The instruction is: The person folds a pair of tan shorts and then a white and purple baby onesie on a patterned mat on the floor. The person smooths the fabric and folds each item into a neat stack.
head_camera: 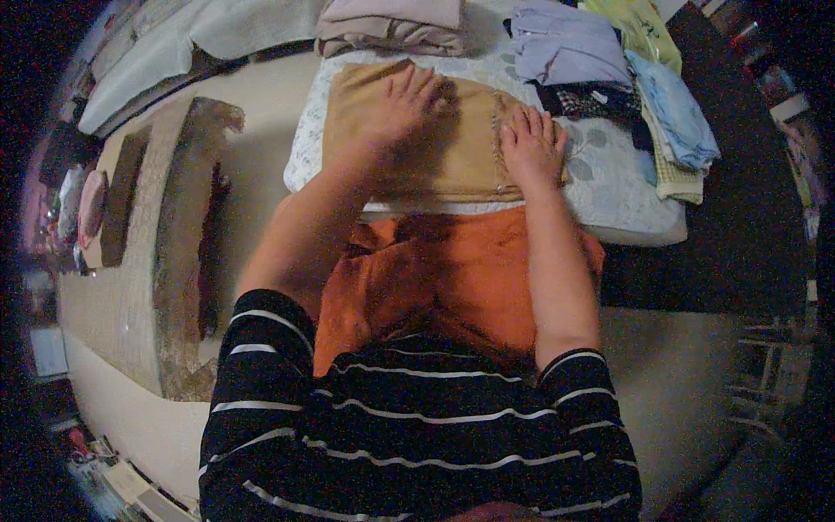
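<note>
A folded tan cloth [470, 156] lies in front of me on a pale mattress with a leaf-patterned cover [590, 179]. My left hand [411, 101] rests palm down near the cloth's far edge, with its fingers spread. Over the cloth's right end, where a frayed or fringed seam runs, my right hand [533, 147] lies flat with fingers apart. Neither hand grips anything. Several layers of the cloth show along its near edge, close to my orange trousers [470, 274].
Folded pinkish-beige fabric [391, 29] sits at the far side. To the right are folded lavender clothing [567, 46], a dark checked garment [587, 101], a blue patterned cloth [678, 111] and a yellow item [636, 29]. A brown mat [186, 248] covers floor on the left.
</note>
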`<state>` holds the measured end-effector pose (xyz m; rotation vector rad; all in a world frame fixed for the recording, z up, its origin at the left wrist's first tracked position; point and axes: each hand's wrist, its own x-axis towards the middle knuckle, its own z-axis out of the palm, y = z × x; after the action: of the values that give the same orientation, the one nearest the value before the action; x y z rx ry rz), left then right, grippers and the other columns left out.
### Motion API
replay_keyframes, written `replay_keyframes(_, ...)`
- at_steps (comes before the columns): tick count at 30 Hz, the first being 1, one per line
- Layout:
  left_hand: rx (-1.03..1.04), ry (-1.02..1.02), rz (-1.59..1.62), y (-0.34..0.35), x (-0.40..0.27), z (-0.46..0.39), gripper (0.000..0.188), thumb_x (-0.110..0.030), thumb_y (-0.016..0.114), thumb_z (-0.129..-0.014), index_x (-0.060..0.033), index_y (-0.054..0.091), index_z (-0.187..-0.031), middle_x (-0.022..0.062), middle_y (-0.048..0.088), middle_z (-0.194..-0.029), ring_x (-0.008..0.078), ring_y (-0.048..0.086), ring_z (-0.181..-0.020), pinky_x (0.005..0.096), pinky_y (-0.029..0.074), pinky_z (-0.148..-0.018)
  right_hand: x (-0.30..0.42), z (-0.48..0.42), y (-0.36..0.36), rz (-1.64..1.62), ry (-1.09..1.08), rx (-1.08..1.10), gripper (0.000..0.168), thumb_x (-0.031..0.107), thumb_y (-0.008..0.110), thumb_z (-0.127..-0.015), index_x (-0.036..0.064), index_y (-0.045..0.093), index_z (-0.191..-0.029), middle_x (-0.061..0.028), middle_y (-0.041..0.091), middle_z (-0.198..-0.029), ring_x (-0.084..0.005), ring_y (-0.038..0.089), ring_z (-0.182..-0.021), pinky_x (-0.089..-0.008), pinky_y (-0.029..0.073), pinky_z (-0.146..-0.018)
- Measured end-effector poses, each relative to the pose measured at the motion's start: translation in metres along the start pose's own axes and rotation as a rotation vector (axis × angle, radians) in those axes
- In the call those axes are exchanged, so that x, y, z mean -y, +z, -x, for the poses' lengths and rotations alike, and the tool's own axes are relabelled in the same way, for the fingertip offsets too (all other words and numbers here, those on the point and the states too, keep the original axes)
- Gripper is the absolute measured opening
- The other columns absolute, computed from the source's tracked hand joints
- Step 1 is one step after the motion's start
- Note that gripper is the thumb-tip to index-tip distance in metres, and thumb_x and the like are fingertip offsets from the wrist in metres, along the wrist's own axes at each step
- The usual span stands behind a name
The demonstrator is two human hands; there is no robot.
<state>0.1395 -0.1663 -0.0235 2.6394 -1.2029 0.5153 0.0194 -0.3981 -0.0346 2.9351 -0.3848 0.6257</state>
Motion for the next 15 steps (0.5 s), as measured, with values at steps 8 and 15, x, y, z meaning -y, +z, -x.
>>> replay_keyframes(8,0.002,-0.231,-0.166,0.032,-0.002,0.003,0.052,-0.048,0.031,-0.093,-0.0259,0.034,-0.141,0.0028,0.029,-0.148,0.0305,0.022,-0.138,0.0599,0.011,-0.108,0.002,0.012,-0.007,-0.042,0.021,0.025,0.049,0.043,0.039,-0.093,0.021,0.040,-0.137,-0.0064,0.037,-0.143,-0.0292,0.029,-0.134,-0.0567,0.015,-0.107)
replay_keyframes(15,0.122,-0.419,-0.248,0.018,0.045,0.018,0.057,-0.051,0.029,-0.093,-0.0238,0.029,-0.143,-0.0004,0.024,-0.151,0.0281,0.019,-0.139,0.0634,0.011,-0.106,0.003,0.010,-0.007,-0.039,0.012,0.029,0.049,0.044,0.038,-0.093,0.021,0.040,-0.137,-0.0062,0.038,-0.142,-0.0289,0.030,-0.134,-0.0557,0.015,-0.107)
